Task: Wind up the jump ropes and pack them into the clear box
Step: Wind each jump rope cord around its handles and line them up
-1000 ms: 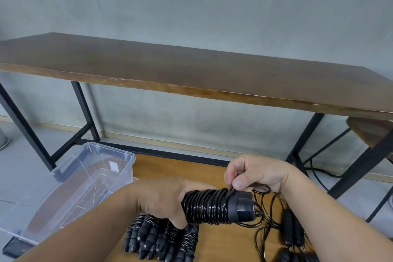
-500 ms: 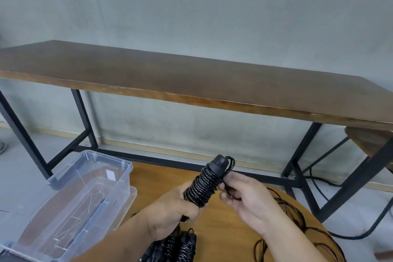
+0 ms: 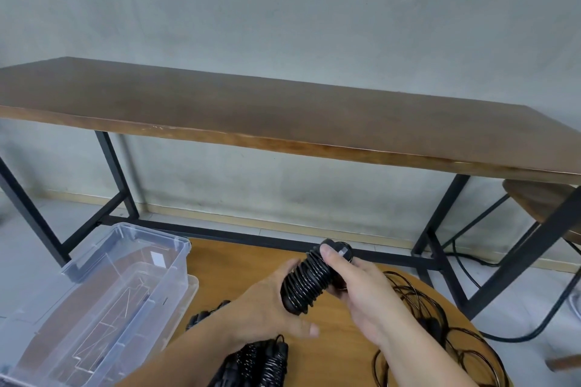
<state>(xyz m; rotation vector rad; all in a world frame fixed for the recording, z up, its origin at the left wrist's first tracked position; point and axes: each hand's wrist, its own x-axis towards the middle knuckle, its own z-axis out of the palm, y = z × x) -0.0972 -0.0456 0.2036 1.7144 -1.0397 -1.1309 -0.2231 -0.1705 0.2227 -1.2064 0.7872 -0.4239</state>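
A wound black jump rope is tilted above the round wooden table, its cord coiled tightly round the handles. My right hand grips its upper end, thumb pressed near the cap. My left hand cups the lower end with fingers curled behind it and the thumb stretched away. The clear box stands open at the left with no rope inside. Several wound ropes lie under my left forearm. Loose black ropes sprawl at the right, partly hidden by my right arm.
The box sits on its clear lid. A long dark wooden table on black metal legs stands just beyond, against a grey wall. A wooden stool and a black cable on the floor are at the right.
The cord's end has been tucked in. My right hand has shifted from pinching the cord to gripping the bundle's upper end, and my left thumb has come off the bundle.
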